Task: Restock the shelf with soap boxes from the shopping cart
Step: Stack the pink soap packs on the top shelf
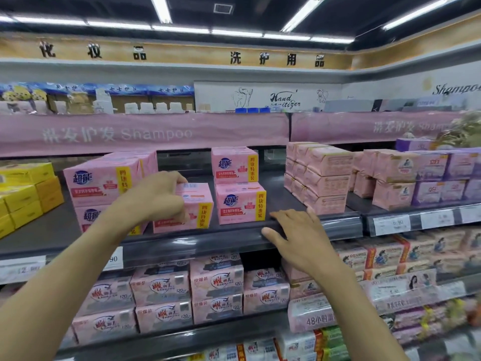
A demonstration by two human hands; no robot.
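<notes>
Placing looks like the step in hand: a pink soap box [197, 204] is set on the shelf [208, 243] beside a stack of two boxes [238, 186], and next it must be let go. It is gripped from above by the curled fingers of the left hand [153, 196]; the right hand [296, 235] is laid flat on the shelf edge, nothing held.

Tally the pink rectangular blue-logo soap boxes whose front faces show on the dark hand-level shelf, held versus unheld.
Held in the left hand: 1 pink rectangular blue-logo soap box
Unheld, left stack: 2
Unheld, right stack: 2
Total: 5
</notes>
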